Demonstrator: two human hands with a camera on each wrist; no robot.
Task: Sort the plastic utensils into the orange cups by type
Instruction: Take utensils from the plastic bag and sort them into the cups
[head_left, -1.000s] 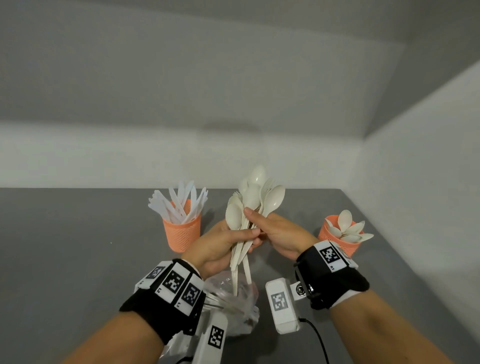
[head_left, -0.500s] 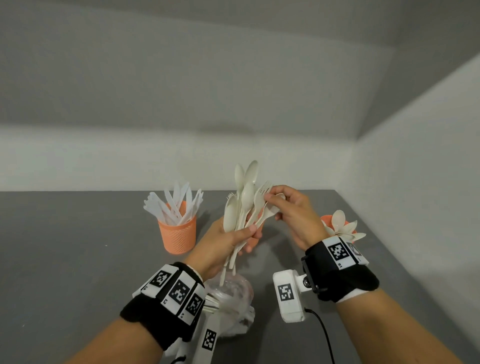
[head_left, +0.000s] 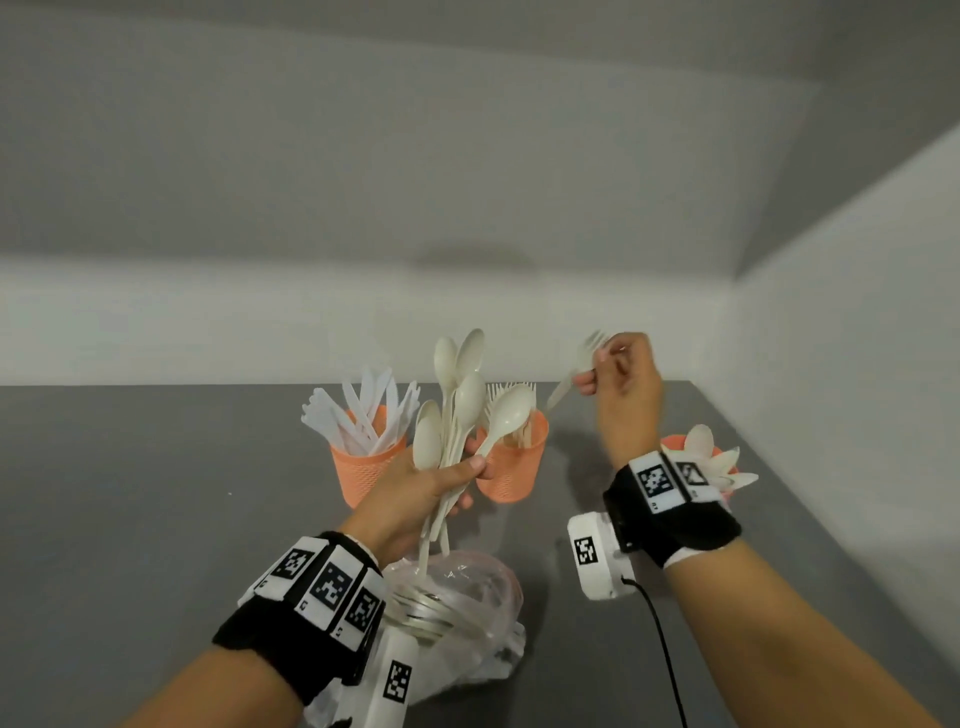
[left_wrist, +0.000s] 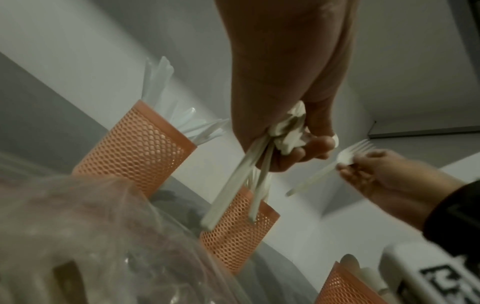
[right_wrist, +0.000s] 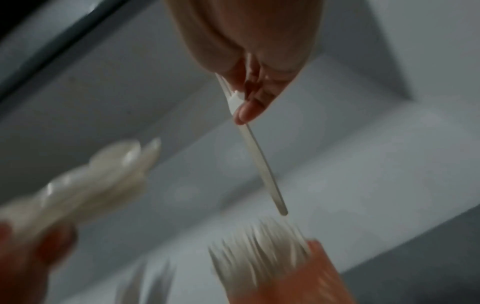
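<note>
Grey table (head_left: 130, 493) set in a corner of plain pale walls. On it, three orange mesh cups in a row: knife cup (head_left: 363, 467) at left, holding translucent white knives; fork cup (head_left: 511, 467) in the middle, tines up; spoon cup (head_left: 675, 444) at right, mostly hidden behind the right wrist, spoon bowls fanned above it. Near edge: a crumpled clear plastic bag (head_left: 467, 613), thin and glossy. Left hand (head_left: 415, 488): grip clamped around the stems of a bundle of cream spoons (head_left: 457, 400), bowls up, stems hanging toward the bag. Right hand (head_left: 623, 395): raised, fingertips pinching one cream fork (head_left: 576, 374) close under its head, tines up and away, handle slanting down and to the left. Key relation: the fork's free handle end points at the fork cup, which lies below and left of the right hand, just beside the left hand's bundle; in the right wrist view the handle tip hangs just above the standing tines, not yet among them. The right hand is the nearer for the drop, judged a short lowering along the fork's long axis. Materials: rigid smooth plastic, light; cups are perforated lattice, slightly tapered.
</note>
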